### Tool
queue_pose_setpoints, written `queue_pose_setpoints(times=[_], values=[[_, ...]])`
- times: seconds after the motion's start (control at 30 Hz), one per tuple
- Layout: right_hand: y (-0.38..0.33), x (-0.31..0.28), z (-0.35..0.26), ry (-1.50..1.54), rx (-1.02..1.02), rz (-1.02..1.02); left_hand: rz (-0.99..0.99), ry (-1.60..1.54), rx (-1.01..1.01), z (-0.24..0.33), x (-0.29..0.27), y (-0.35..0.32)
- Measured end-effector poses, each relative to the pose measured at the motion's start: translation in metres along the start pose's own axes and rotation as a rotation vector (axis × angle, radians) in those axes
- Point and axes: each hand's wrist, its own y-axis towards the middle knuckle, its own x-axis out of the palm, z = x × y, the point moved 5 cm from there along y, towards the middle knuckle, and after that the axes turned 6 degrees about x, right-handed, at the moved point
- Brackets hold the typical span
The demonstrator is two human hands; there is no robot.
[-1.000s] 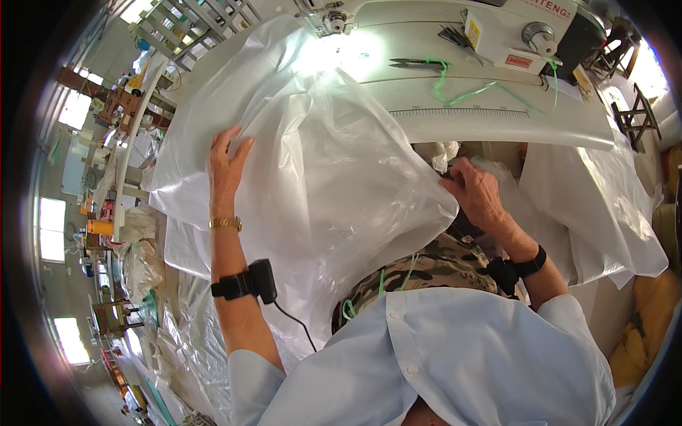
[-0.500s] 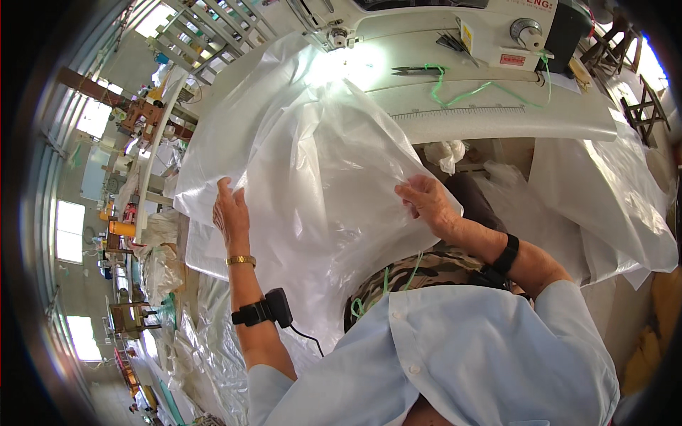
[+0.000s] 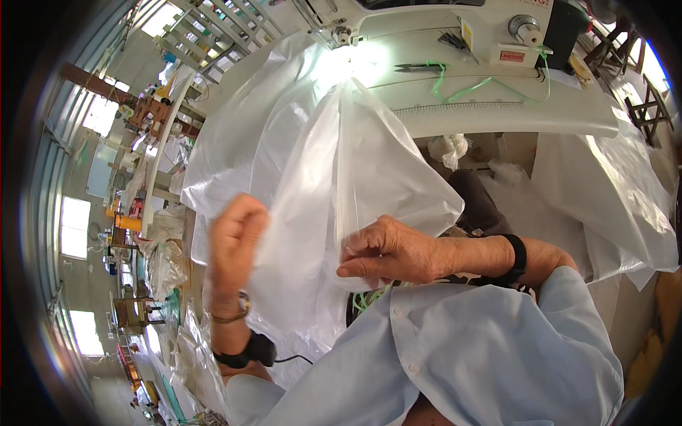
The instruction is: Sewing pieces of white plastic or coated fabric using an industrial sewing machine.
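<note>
A large translucent white plastic sheet (image 3: 298,192) hangs in folds from under the sewing machine's needle area (image 3: 344,41), where a bright lamp glares, down toward my lap. My right hand (image 3: 391,248) pinches a gathered fold of it, thumb and fingers closed around the edge that runs straight up to the machine. At the sheet's left side is my left hand (image 3: 238,245), blurred by motion. Its fingers look curled, but whether they hold any plastic does not show.
On the machine bed (image 3: 497,121) lie black thread snips (image 3: 418,68), a green string (image 3: 469,94) and a printed ruler scale. More plastic sheeting (image 3: 604,184) drapes at the right. A crumpled white bundle (image 3: 449,149) hangs below the bed. A slatted rack (image 3: 213,32) stands at the far left.
My right hand has moved left and nearer my body, drawing the sheet into a straight, taut fold. My left hand has come nearer to me, with its fingers less extended.
</note>
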Motion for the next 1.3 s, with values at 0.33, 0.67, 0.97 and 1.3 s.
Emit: queue_pose_setpoints(times=[0.33, 0.67, 0.97, 1.3], values=[[-0.012, 0.03, 0.012, -0.684, -0.093, 0.128, 0.285, -0.664, -0.321, -0.063, 0.115, -0.066], [-0.004, 0.052, 0.011, -1.022, -0.263, 0.089, 0.132, -0.696, -0.211, -0.048, 0.118, -0.06], [0.001, 0.066, 0.011, -1.238, -0.55, 0.075, 0.033, -0.18, -0.096, -0.044, 0.098, -0.051], [0.014, 0.008, 0.037, -0.807, -0.471, 0.576, 0.236, 0.193, -0.011, -0.046, 0.064, -0.055]])
